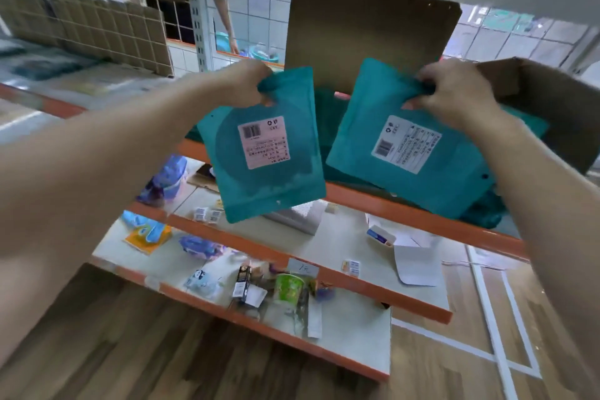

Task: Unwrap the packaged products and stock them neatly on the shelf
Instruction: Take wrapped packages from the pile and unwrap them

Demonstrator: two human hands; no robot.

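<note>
The left grip (246, 84) pinches the top of the left pouch (276, 178); the right grip (454, 91) pinches the top of the right pouch (373, 127). Both teal pouches hang in front of the shelf (422, 216), near the open box (373, 29).

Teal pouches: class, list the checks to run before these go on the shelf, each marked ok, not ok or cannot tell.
1. Left grip pinches the left pouch by its top: ok.
2. Right grip pinches the right pouch by its top: ok.
3. One pouch per grip: ok.
4. Labels face the person: ok.
5. Outer wrap removed: cannot tell.
6. Free shelf space behind: cannot tell.
</note>
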